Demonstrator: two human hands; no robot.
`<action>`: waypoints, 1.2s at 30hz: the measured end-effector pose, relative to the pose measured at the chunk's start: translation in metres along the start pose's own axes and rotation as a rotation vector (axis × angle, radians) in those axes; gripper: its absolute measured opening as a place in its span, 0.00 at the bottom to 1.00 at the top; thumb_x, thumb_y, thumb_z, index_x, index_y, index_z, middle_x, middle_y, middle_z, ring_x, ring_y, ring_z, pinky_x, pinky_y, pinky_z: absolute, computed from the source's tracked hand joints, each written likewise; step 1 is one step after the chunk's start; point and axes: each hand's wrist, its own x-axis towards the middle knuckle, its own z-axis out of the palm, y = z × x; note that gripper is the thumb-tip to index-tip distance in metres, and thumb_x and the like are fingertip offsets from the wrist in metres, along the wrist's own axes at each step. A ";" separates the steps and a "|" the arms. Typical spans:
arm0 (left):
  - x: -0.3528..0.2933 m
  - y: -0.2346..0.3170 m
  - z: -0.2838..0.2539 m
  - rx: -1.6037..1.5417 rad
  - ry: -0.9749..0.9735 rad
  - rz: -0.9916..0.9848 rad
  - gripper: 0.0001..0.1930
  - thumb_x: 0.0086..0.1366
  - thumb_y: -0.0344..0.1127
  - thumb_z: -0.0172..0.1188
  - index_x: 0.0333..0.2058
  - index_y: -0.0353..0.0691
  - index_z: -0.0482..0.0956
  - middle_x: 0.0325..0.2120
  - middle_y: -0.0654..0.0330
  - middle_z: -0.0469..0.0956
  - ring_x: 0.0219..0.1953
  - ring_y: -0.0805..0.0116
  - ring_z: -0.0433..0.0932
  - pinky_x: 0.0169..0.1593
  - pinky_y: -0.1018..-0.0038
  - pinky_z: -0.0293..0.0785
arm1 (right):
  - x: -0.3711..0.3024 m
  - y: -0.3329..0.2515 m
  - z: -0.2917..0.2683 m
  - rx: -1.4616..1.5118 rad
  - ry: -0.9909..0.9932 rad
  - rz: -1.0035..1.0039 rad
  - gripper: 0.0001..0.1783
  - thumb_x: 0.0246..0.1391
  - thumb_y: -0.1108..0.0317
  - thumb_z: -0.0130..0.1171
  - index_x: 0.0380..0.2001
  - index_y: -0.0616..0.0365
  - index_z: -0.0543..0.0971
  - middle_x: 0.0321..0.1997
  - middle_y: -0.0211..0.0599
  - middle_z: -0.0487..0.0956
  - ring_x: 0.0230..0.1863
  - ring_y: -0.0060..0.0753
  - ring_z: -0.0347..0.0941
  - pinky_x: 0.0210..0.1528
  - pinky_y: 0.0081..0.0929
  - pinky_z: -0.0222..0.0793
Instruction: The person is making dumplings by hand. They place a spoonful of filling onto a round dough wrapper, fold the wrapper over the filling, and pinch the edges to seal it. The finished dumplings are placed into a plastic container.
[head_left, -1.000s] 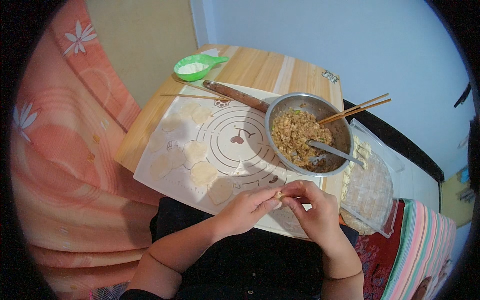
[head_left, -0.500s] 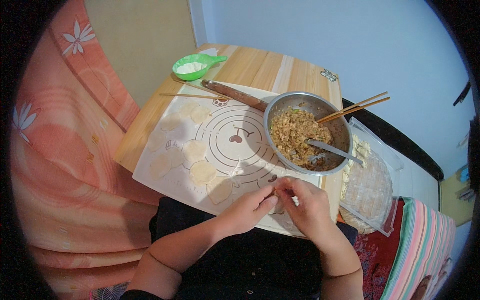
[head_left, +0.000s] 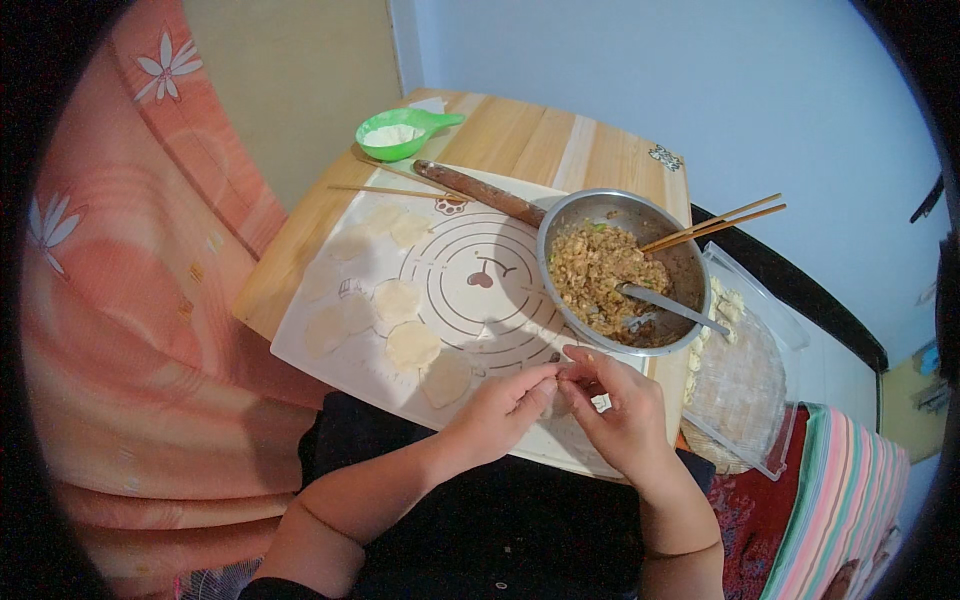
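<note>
Over the near edge of the white baking mat (head_left: 372,385), my left hand (head_left: 503,408) and my right hand (head_left: 618,405) meet fingertip to fingertip. Both are closed in a pinch around a pale dumpling (head_left: 559,407), mostly hidden by the fingers. Several round dough wrappers (head_left: 413,345) lie on the mat's left half, the closest one beside my left hand. Just beyond my right hand stands a steel bowl (head_left: 544,268) of minced filling (head_left: 600,268). A metal spoon (head_left: 672,305) and a pair of chopsticks (head_left: 715,222) rest in it.
A rolling pin (head_left: 478,190) lies across the mat's far side, near loose chopsticks (head_left: 390,190). Behind them sits a green scoop (head_left: 400,150) of white flour on the wooden table (head_left: 535,130). At right, a round tray (head_left: 740,370) carries shaped dumplings (head_left: 728,305) under a clear plastic cover (head_left: 768,300).
My right hand's fingers have lifted and spread slightly while pinching; my left hand remains at the meeting point. The whole view has shifted slightly, and the table things stay in place.
</note>
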 end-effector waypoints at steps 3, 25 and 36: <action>0.000 -0.007 -0.001 -0.111 0.017 0.004 0.18 0.70 0.37 0.45 0.53 0.32 0.68 0.41 0.64 0.75 0.40 0.78 0.72 0.45 0.80 0.70 | 0.001 -0.002 0.000 0.065 0.030 0.018 0.19 0.46 0.80 0.62 0.45 0.63 0.75 0.32 0.38 0.80 0.32 0.26 0.78 0.35 0.22 0.75; 0.002 0.003 -0.002 0.086 0.014 0.045 0.17 0.69 0.32 0.47 0.54 0.34 0.68 0.42 0.62 0.74 0.43 0.75 0.73 0.48 0.78 0.72 | -0.001 0.008 0.003 -0.233 0.021 -0.220 0.17 0.49 0.74 0.60 0.45 0.57 0.73 0.31 0.40 0.79 0.32 0.43 0.77 0.33 0.33 0.73; 0.001 0.000 0.001 -0.033 0.075 0.080 0.17 0.68 0.34 0.48 0.53 0.34 0.69 0.40 0.63 0.76 0.38 0.77 0.72 0.43 0.79 0.70 | 0.000 0.006 0.005 -0.129 0.058 -0.143 0.20 0.48 0.76 0.59 0.47 0.56 0.72 0.34 0.41 0.79 0.34 0.42 0.77 0.34 0.33 0.73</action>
